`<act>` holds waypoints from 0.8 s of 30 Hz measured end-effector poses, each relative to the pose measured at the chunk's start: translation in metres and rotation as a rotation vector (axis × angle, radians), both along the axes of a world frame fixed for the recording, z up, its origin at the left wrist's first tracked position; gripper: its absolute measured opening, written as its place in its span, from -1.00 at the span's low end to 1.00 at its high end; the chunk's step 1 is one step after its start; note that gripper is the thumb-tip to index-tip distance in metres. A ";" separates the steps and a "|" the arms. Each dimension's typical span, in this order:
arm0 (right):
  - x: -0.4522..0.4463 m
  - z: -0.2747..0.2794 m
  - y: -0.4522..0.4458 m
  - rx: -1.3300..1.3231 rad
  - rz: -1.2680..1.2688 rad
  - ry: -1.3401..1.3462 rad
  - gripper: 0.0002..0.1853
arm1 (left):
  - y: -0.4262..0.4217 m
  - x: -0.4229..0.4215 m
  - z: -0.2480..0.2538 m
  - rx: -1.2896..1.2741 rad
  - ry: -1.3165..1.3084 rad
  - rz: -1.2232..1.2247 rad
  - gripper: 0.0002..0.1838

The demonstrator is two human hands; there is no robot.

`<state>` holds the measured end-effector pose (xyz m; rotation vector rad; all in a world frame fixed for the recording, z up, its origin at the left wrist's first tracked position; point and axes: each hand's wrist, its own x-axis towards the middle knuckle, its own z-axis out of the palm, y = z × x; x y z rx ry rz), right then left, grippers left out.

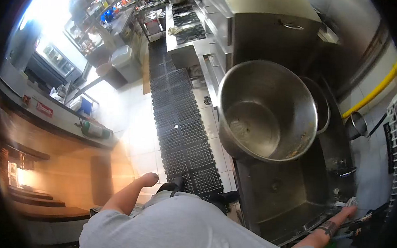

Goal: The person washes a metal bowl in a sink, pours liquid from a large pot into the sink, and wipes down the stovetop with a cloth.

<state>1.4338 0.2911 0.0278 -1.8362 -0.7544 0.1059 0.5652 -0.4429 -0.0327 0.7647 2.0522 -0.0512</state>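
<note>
My left hand (150, 179) hangs low beside my body over the tiled floor, its fingers hidden from view. On the far side, my right hand (349, 211) reaches to the right rim of the steel sink (274, 211). Its fingers look closed at a small crumpled whitish thing (351, 201), too small to make out. A large, deep steel stockpot (270, 114) stands tilted over the far part of the sink, its mouth toward me. Wet residue and brownish bits cling to its inside. Behind it shows part of a second steel pot (325, 109).
A tap (346, 171) sits at the sink's right side. A strainer (356, 125) hangs on the wall under a yellow pipe (377, 89). Black rubber matting (177, 109) runs along the aisle toward a stove (187, 24). Bins (126, 63) stand left of it; a person is far back.
</note>
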 end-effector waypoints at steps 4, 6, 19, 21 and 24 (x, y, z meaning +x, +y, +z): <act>-0.048 -0.003 -0.044 0.541 0.598 0.664 -0.54 | -0.022 -0.038 -0.020 0.052 -0.064 0.103 -0.64; -0.123 0.025 -0.096 0.691 0.553 0.947 -0.49 | -0.040 -0.071 -0.043 0.106 -0.078 0.148 -0.64; -0.377 -0.064 -0.544 -0.007 0.507 0.273 -0.49 | -0.125 -0.397 -0.137 0.086 0.048 0.009 -0.68; -0.445 -0.048 -0.580 -0.054 0.540 1.371 -0.51 | -0.083 -0.436 -0.141 0.190 0.056 -0.053 -0.70; -0.628 -0.057 -0.594 -0.484 1.142 0.487 -0.55 | 0.037 -0.495 -0.146 0.480 0.013 0.076 -0.69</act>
